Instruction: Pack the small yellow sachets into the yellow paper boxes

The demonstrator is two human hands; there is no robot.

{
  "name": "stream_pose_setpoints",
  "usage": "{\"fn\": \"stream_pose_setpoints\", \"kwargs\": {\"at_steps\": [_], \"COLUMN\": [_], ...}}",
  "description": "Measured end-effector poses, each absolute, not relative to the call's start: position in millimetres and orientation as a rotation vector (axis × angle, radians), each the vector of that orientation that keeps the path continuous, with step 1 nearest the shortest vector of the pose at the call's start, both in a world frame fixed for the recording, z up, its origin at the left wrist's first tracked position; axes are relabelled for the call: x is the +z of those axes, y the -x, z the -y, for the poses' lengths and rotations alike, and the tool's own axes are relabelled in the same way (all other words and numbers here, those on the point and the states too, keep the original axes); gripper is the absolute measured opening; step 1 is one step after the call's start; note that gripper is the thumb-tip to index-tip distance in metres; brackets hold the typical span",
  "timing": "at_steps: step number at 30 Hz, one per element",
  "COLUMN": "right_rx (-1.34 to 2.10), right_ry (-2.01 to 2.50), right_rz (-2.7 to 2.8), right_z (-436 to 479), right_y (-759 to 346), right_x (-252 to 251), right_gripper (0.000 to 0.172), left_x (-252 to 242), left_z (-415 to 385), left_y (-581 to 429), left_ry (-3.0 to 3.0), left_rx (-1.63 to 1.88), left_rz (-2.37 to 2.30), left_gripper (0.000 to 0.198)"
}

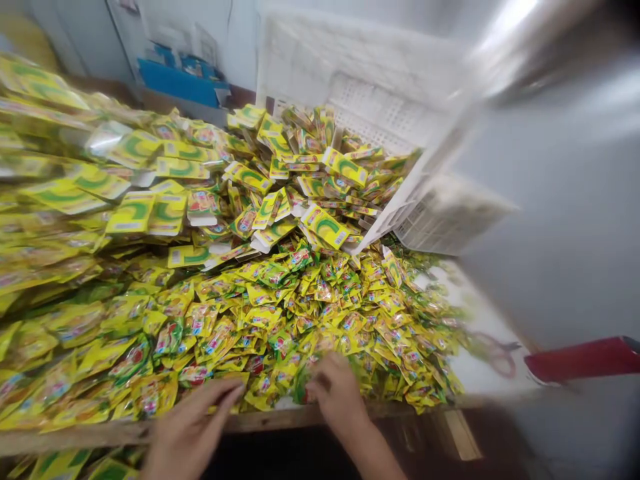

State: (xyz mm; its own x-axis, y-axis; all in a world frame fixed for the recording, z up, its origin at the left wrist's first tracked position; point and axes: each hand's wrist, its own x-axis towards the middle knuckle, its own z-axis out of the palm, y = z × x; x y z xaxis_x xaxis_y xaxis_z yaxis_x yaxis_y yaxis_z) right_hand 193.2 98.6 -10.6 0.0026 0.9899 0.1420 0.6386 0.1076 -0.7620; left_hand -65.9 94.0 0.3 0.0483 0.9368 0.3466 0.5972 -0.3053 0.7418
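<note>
A wide heap of small yellow and green packets covers the table up to its front edge. Behind it lie many yellow boxes with green curves. My left hand is over the table's front edge at the lower left, thumb and fingers apart, close to the nearest packets, with nothing visible between them. My right hand is at the front of the heap, its fingers bent together by the packets; motion blur hides what they hold, if anything.
A white plastic crate lies tipped behind the boxes, with another basket to its right. Scissors with pink handles and a red object are at the right. A blue holder stands at the back.
</note>
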Motion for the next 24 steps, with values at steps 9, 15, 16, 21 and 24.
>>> {"fn": "stream_pose_setpoints", "kwargs": {"at_steps": [9, 15, 16, 21, 24], "right_rx": [0.642, 0.402, 0.312, 0.028, 0.025], "right_ry": [1.515, 1.503, 1.529, 1.797, 1.872], "right_rz": [1.452, 1.772, 1.885, 2.126, 2.061], "right_z": [-132, -208, -221, -253, -252], "right_y": [-236, -210, -203, -199, -221], "right_x": [4, 40, 43, 44, 42], "right_gripper": [0.024, 0.042, 0.053, 0.068, 0.047], "left_x": [11, 40, 38, 38, 47], "left_z": [-208, -284, -291, -306, -307], "left_y": [-31, -31, -31, -19, 1], "left_ry": [-2.594, -2.764, -2.753, -2.765, -2.714], "left_rx": [1.069, 0.48, 0.399, 0.417, 0.452], "left_rz": [-1.215, -1.807, -1.873, -1.887, -1.916], "left_gripper": [0.031, 0.06, 0.06, 0.047, 0.043]}}
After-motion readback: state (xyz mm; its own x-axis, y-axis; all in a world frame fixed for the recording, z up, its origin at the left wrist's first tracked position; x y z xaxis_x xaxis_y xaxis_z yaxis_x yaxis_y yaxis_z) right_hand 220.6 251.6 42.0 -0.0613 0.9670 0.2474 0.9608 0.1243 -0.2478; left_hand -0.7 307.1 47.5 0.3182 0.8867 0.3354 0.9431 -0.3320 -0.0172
